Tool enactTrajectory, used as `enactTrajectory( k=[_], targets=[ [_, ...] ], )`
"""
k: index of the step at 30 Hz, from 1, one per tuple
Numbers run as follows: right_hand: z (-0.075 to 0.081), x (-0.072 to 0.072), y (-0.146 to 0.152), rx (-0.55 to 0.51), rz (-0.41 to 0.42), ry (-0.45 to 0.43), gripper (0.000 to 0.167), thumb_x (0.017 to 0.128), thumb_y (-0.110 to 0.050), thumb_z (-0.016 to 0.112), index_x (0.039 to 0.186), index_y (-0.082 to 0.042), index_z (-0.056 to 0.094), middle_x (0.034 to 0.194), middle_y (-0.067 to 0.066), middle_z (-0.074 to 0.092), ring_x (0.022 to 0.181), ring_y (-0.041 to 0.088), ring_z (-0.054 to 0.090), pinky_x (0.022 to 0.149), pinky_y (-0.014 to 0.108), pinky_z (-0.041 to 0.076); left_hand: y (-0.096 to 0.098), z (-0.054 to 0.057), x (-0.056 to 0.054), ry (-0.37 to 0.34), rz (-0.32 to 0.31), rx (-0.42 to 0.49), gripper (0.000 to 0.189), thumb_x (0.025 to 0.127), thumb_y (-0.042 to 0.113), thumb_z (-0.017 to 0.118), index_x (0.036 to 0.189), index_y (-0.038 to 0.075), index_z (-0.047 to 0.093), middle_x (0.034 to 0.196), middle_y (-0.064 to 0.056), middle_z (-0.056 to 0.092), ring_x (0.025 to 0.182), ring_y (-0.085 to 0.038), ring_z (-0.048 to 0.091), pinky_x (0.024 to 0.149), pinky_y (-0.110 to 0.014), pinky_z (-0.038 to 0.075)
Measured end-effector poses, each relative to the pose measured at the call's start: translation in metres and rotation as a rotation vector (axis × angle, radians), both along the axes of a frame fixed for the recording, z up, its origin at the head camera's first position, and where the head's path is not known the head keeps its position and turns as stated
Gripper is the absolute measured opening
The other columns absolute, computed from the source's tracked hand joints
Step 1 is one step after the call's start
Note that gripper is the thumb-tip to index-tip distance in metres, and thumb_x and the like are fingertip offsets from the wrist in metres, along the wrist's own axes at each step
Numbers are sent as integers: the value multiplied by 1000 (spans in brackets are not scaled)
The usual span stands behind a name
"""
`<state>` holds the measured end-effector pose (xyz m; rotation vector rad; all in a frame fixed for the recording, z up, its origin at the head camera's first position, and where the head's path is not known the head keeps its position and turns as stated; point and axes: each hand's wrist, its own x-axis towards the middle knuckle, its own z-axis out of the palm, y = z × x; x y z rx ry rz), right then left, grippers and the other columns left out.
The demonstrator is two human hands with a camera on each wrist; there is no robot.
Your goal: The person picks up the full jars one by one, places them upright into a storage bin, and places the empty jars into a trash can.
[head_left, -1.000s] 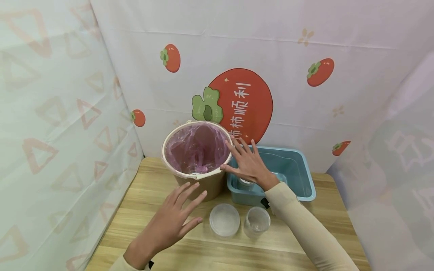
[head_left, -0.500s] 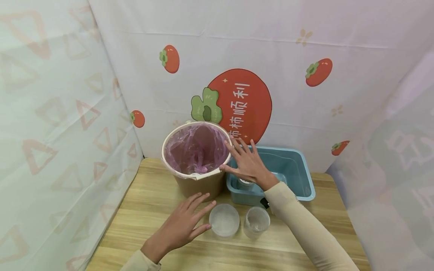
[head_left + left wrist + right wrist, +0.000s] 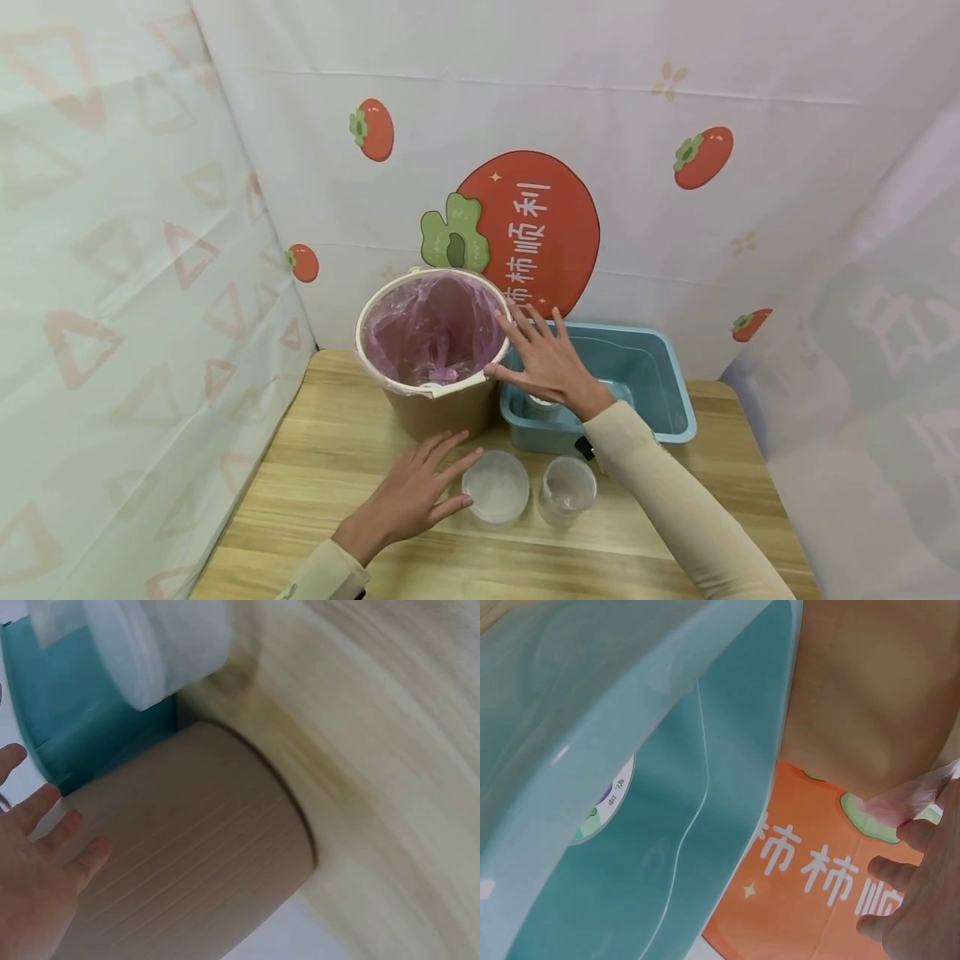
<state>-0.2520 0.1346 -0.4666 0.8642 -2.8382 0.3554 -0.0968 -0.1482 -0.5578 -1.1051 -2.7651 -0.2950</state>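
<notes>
Three sheet walls [image 3: 570, 108]: white, surrounding the counter; the head view shows the whole large red persimmon print behind, while the right wrist view has only part of it, with white characters.
Wooden counter [image 3: 318, 450]: pale, striped, carrying everything.
Bucket [image 3: 450, 414]: brown, upright near the back of the counter, just beside the blue tub; its ribbed side and dark bottom edge show best in the left wrist view.
Blue tub [image 3: 662, 392]: on the bucket's right in the head view.
Purple liner [image 3: 420, 329]: the head view looks right down into it inside the bucket; the right wrist view catches just a scrap beside the fingers.
Right hand [image 3: 553, 367]: over the tub, at the bucket's rim, fingers spread apart and holding nothing; I cannot tell whether they touch the rim.
Left hand [image 3: 416, 496]: before the bucket, fingers apart and holding nothing; contact cannot be told.
Round container [image 3: 496, 487]: translucent, near the left thumb; the left wrist view shows its side.
Clear jar [image 3: 567, 487]: just beside that container.
Round label [image 3: 613, 799]: green and purple on white, inside the tub, readable as such only from the right wrist.
</notes>
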Motion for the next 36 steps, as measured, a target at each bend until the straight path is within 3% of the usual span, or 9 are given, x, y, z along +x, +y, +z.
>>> enactTrajectory(
  k=[7,15,22,28,36],
  targets=[
    [1,1,0,4,0,8,120,86,-102,4,177,-26,18,185,7,13,169,38,21,133,74,6,5,-24,-8,25,-25,-24,69,108,62,57,167,27,46,173,-14,42,152,-43,48,113,-61,54],
    [0,1,0,8,0,-15,117,87,-102,6,177,-28,15,186,4,9,170,37,18,134,72,2,11,-50,-15,-77,-9,-49,91,98,80,57,173,33,33,180,-12,27,159,-43,40,121,-64,46],
    [0,1,1,3,-2,-10,116,88,-102,7,177,-28,15,186,5,11,170,35,17,134,73,4,19,-69,-19,-29,-64,-34,104,89,84,67,172,28,37,175,-19,35,155,-48,45,117,-65,50],
    [0,1,1,14,-3,-23,113,90,-101,10,177,-28,14,186,2,6,170,36,17,134,72,2,25,-81,-20,1,-76,-39,108,87,86,68,171,24,39,173,-20,40,153,-44,48,117,-61,50],
    [-1,0,1,-4,-2,-10,112,91,-100,13,177,-29,16,186,5,11,170,36,18,133,74,5,27,-93,-22,-67,-53,-30,115,86,82,73,174,23,30,177,-17,34,155,-40,47,122,-60,46]
  ],
)
